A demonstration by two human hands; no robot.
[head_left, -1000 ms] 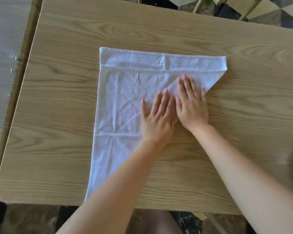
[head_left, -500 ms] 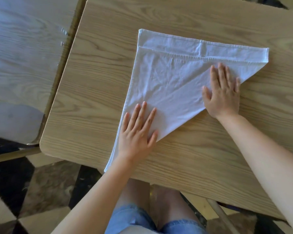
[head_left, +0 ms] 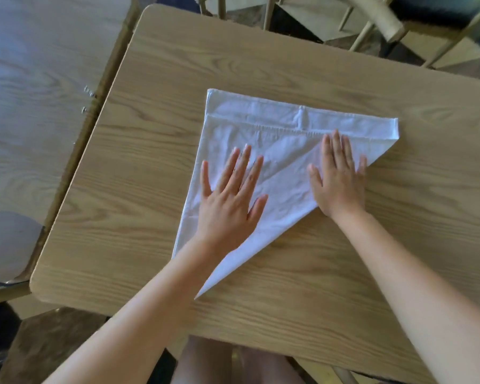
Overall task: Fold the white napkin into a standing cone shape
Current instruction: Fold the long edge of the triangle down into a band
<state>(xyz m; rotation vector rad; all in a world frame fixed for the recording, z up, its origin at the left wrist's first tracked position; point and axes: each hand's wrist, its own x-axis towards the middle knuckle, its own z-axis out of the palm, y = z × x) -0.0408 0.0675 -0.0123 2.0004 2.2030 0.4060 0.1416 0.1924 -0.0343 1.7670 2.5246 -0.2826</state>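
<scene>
The white napkin point(head_left: 283, 151) lies flat on the wooden table point(head_left: 330, 273), folded into a triangle. Its hemmed long edge runs along the far side and its point faces me. My left hand point(head_left: 229, 200) rests flat on the napkin's left half, fingers spread. My right hand point(head_left: 338, 178) presses flat on the right side, across the slanted folded edge, fingers together. Neither hand grips the cloth. The napkin's lower part is partly hidden under my left forearm.
A second wooden table point(head_left: 39, 106) stands to the left, with a narrow gap between the two. Wooden chair legs point(head_left: 372, 26) show beyond the far edge. My knees are below the table's near edge.
My left hand has slid from the napkin's lower tip up onto its left half. My right hand has stayed pressed near the right folded edge. The camera view has shifted.
</scene>
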